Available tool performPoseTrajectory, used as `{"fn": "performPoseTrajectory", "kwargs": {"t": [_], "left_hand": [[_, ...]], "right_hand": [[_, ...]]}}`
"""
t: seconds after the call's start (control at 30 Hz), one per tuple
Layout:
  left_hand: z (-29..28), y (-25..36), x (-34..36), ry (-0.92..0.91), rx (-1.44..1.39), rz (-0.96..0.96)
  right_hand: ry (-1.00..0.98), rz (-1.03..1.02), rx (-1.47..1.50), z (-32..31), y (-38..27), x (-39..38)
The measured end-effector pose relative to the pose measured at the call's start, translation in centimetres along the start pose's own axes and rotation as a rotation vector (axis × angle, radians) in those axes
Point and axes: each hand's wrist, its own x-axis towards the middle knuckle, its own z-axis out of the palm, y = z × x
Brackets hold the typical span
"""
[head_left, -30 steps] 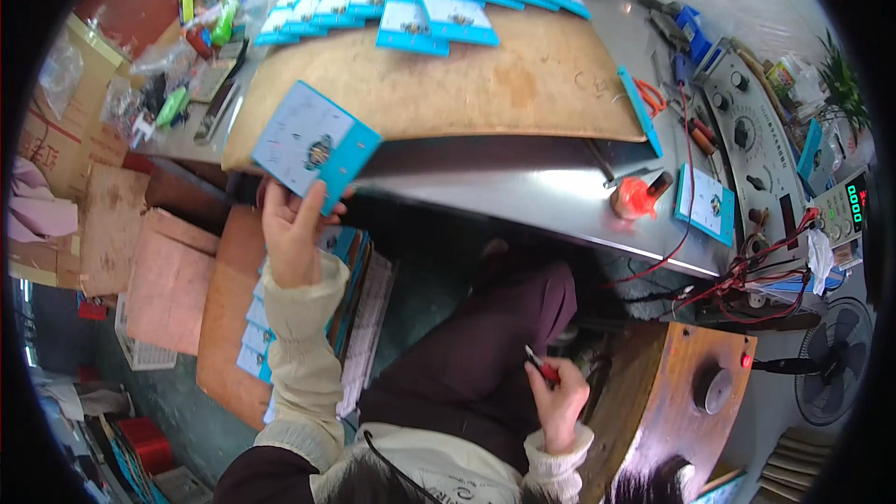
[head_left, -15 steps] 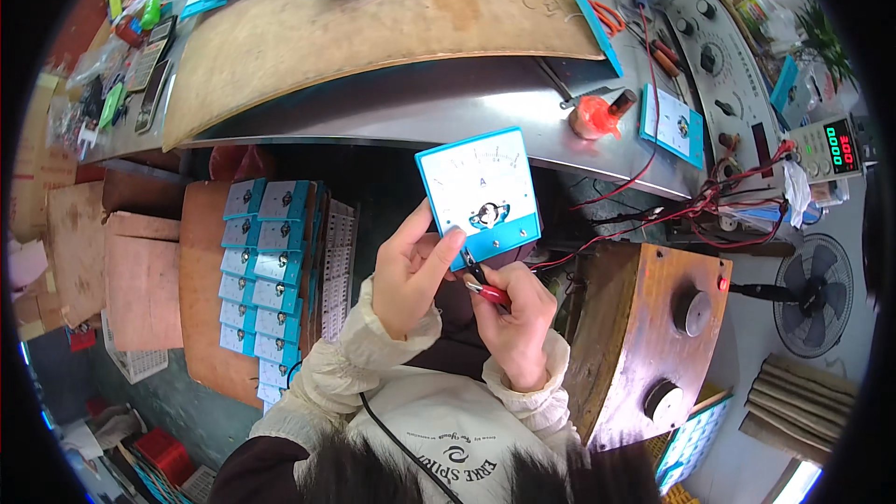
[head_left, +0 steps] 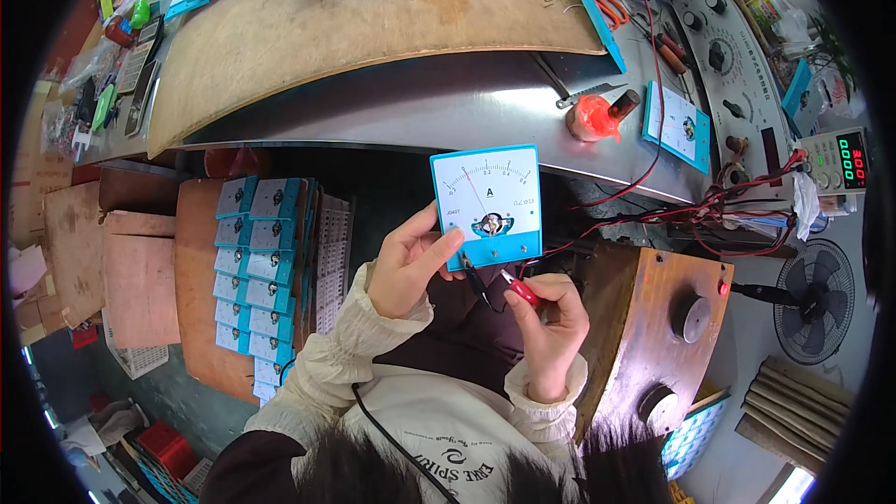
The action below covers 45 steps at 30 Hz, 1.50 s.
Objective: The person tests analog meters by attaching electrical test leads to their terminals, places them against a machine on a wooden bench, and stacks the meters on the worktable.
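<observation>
My left hand (head_left: 408,259) is closed on the left edge of a panel meter (head_left: 515,189), a square analog ammeter with a white dial and a blue frame. Its face is turned up, and the coil part shows in the lower middle. A black alligator clip (head_left: 478,285) hangs from the meter's lower left terminal. Just below the meter's bottom edge, my right hand (head_left: 551,317) pinches a red alligator clip (head_left: 523,293). That clip's metal tip points up toward the meter, apart from it.
Stacked meters (head_left: 252,261) stand on a board to my left. On the bench are a wooden board (head_left: 392,37), an orange-red jar (head_left: 594,119), another meter (head_left: 674,126) and a dial instrument (head_left: 747,75). A power supply (head_left: 826,163) feeds red leads. A wooden box with knobs (head_left: 644,336) sits right.
My right hand and the red clip have moved right, away from the black clip. The meter has been turned straighter and shifted slightly right and down.
</observation>
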Motion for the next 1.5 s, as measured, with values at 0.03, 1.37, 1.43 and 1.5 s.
{"fn": "performPoseTrajectory", "kwargs": {"t": [0.03, 1.37, 1.43, 1.5], "left_hand": [[0.0, 0.0, 0.1, 0.004, -0.01, -0.001], [5.9, -2.0, 1.6, -0.148, 0.119, -0.184], [4.9, -1.3, 1.1, -0.084, 0.117, -0.162], [3.8, -0.8, 0.7, -0.111, 0.151, -0.135]], "right_hand": [[0.015, -0.02, -0.078, -0.2, 0.0, 0.2], [0.105, 0.405, 0.259, -5.6, 1.7, -2.2], [0.027, 0.458, 0.39, -4.8, 1.6, -2.7], [-0.027, 0.456, 0.369, -3.7, 1.4, -3.0]]}}
